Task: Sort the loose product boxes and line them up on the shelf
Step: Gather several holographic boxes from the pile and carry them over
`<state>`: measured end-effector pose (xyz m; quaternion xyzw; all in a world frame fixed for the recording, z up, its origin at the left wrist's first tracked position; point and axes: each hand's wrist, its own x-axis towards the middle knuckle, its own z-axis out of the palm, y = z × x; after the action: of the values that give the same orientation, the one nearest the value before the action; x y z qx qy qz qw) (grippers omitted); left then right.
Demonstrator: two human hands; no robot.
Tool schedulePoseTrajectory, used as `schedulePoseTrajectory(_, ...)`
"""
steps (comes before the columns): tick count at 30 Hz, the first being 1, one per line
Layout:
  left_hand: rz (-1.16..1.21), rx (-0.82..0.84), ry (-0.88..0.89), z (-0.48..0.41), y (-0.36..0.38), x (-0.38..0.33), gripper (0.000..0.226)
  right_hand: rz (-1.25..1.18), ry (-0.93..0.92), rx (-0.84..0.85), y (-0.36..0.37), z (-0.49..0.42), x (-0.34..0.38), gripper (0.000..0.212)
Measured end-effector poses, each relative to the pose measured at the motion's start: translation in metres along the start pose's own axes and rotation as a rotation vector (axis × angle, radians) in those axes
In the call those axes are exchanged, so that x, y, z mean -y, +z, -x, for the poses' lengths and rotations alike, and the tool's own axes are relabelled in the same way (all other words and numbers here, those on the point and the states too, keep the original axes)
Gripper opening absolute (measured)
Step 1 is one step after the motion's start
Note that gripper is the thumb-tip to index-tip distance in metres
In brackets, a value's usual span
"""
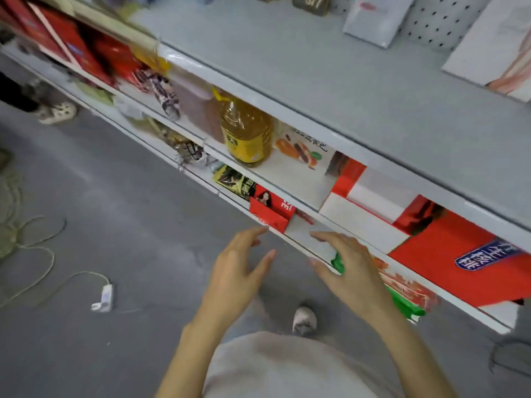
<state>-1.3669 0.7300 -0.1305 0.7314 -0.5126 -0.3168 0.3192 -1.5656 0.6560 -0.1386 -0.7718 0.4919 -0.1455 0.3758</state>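
My left hand (240,271) hovers open in front of the lower shelf (230,198), its fingertips close to a small red box (271,214) with a person's picture. My right hand (349,268) is open too, fingers spread, over the shelf's front edge and partly covering a green and white box (402,303) that lies there. Between the two hands the shelf shows a bare white patch (304,234). On the middle shelf lie a large red box (465,262) with a blue label, a white and red box (362,202) and a white box (301,165) with fruit pictures.
A yellow oil bottle (245,133) stands on the middle shelf. Red boxes (71,41) fill the shelves at far left. The grey top shelf (316,76) carries white packages (373,18) at the back. A white cable with plug (103,297) lies on the grey floor.
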Motion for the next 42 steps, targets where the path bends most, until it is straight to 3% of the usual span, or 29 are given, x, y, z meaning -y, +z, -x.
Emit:
schedulePoseTrajectory(9, 0.007, -0.112, -0.183, -0.051, -0.187, 0.149, 0.04, 0.015, -0.01, 0.048, 0.133, -0.15, 0.136, 0.033)
schedulePoseTrajectory(17, -0.023, -0.217, -0.144, -0.142, -0.354, 0.219, 0.031, -0.04, -0.055, 0.032, 0.197, -0.275, 0.282, 0.032)
schedulePoseTrajectory(25, -0.007, -0.166, -0.156, -0.252, -0.401, 0.273, 0.032, -0.013, -0.048, 0.083, 0.242, -0.403, 0.331, 0.032)
schedulePoseTrajectory(29, -0.033, -0.125, -0.253, -0.309, -0.421, 0.311, 0.033, -0.006, -0.06, 0.183, 0.268, -0.496, 0.356, 0.048)
schedulePoseTrajectory(32, -0.072, -0.199, -0.311, -0.354, -0.465, 0.331, 0.032, 0.066, -0.115, 0.276, 0.282, -0.564, 0.386, 0.056)
schedulePoseTrajectory(39, 0.034, -0.473, -0.34, -0.447, -0.58, 0.351, 0.027, 0.104, -0.28, 0.369, 0.317, -0.691, 0.478, 0.051)
schedulePoseTrajectory(42, 0.122, -0.481, -0.389, -0.478, -0.6, 0.378, 0.029, 0.074, -0.278, 0.381, 0.342, -0.733, 0.51, 0.048)
